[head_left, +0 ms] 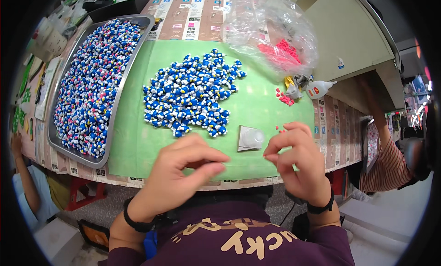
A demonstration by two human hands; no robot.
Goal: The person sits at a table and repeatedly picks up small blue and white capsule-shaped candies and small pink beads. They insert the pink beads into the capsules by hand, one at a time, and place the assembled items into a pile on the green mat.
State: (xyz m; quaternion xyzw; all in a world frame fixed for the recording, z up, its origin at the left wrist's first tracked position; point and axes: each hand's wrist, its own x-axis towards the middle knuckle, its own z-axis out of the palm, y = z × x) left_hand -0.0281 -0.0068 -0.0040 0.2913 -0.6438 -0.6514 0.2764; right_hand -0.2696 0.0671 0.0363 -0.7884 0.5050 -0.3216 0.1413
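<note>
My left hand [177, 168] hovers over the near edge of the green mat [131, 146], thumb and forefinger drawn together in a pinch; whatever is between them is hidden. To its right my right hand [301, 158] is also pinched, with a reddish speck at its fingertips too small to name. Between the hands, a little farther off, a small clear cup [252, 138] sits on a pale square block [241, 139]. Beyond my left hand spreads a heap of small blue-and-white figure pieces [188, 94]. Small pink pieces [285, 99] lie beyond my right hand.
A metal tray [111, 133] full of similar figures stands at left. Back right are a clear plastic bag [257, 32] holding pink pieces, a crumpled foil packet [294, 88] and a white squeeze bottle [319, 89]. Other people sit at far left [28, 188] and right [386, 167].
</note>
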